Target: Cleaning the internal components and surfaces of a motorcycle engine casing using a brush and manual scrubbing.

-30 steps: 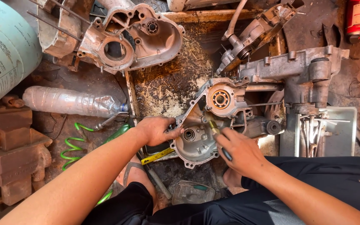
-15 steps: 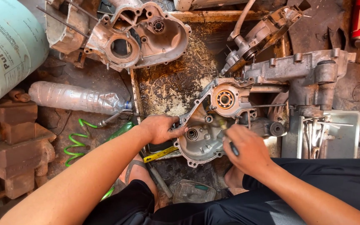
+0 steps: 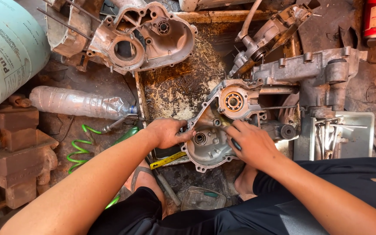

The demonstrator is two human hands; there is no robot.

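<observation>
Both hands at work on a greasy engine casing.

The left hand (image 3: 167, 132) curls its fingers shut over the near left edge of the engine casing (image 3: 214, 139), steadying it. The right hand (image 3: 250, 141) is closed round a dark-handled tool (image 3: 236, 145) whose tip, hidden under the fingers, points into the casing's hollow just left of the hand. Beyond the right hand's knuckles sits a round bearing (image 3: 233, 101) in the casing. Below the left hand lies a yellow-handled tool (image 3: 167, 160); farther left, a green coiled hose (image 3: 83, 146) and a crushed plastic bottle (image 3: 77, 102). To the right hand's right stands a metal tray of tools (image 3: 362, 135).
</observation>
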